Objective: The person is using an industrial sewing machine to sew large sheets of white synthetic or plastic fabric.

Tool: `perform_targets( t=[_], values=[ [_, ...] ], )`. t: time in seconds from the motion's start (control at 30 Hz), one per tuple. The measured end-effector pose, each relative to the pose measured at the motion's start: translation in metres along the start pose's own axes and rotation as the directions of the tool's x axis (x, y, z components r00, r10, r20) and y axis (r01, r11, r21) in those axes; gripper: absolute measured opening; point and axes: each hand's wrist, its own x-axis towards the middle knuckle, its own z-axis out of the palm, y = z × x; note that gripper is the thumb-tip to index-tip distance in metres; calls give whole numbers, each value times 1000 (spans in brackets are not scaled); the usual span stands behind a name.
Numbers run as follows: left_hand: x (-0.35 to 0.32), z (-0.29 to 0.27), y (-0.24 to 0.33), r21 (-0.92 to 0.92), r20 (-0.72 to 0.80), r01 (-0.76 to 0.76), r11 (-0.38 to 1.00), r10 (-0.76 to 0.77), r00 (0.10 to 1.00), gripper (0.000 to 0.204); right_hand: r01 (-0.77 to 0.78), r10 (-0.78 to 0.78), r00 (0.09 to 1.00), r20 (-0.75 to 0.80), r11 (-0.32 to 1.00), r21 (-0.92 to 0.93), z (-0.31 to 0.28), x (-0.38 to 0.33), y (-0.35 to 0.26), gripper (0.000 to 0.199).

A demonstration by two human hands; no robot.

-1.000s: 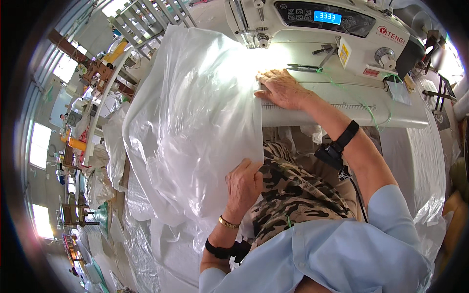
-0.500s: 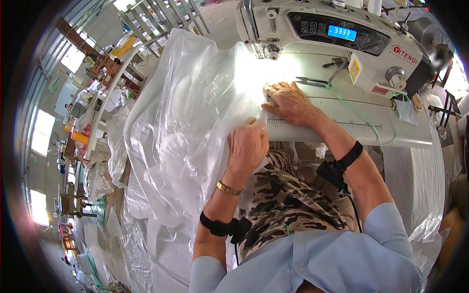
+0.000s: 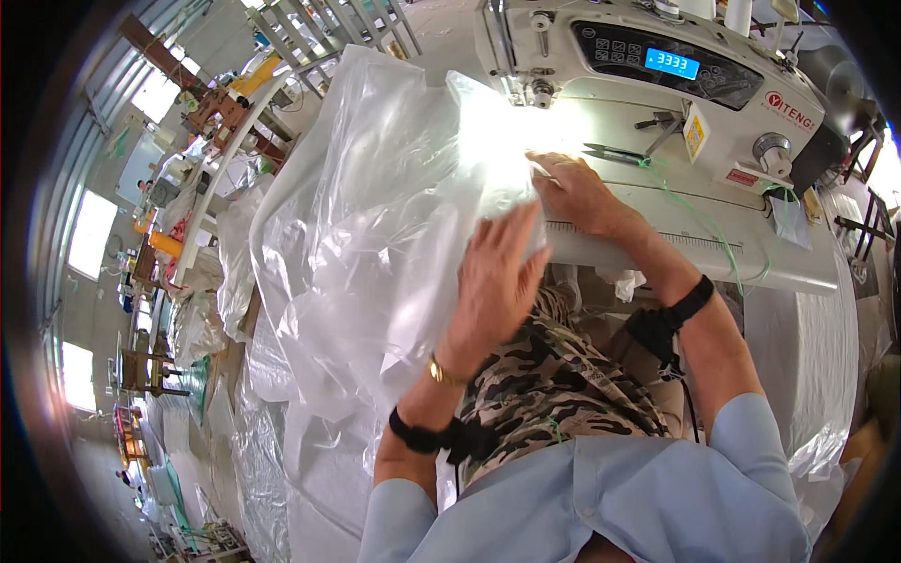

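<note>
A large, crinkled clear plastic sheet (image 3: 366, 244) spreads over the left of the sewing table (image 3: 648, 211) and hangs down past its front edge. On the sheet's right edge lies my left hand (image 3: 500, 281), its fingers stretched out and somewhat blurred. Farther up, my right hand (image 3: 584, 195) has its fingers bent together at that same edge, close to the sewing machine (image 3: 685, 70); its thumb is hidden. Bright lamp light washes out the sheet below the needle area (image 3: 539, 92).
Right of my right hand lies a dark pointed tool (image 3: 615, 153) with green string (image 3: 699, 220) tied to it. A grey slatted metal rack (image 3: 324, 38) stands beyond the sheet. Cluttered benches with another sewing machine (image 3: 218, 111) line the left.
My left hand has loosened from a closed grip and stretched its fingers forward along the sheet. The right hand's fingers, spread flat before, have drawn together at the sheet's edge. The view has shifted slightly.
</note>
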Motion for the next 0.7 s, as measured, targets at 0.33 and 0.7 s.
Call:
perform_targets(
  t=[0.33, 0.7],
  values=[
    [-194, 43, -71, 161, 418, 329, 931, -366, 831, 46, -240, 221, 962, -159, 965, -110, 27, -55, -76, 50],
    [-145, -168, -282, 922, -153, 310, 231, -518, 842, 36, -210, 182, 959, -216, 971, -115, 26, -64, -75, 26]
  ],
)
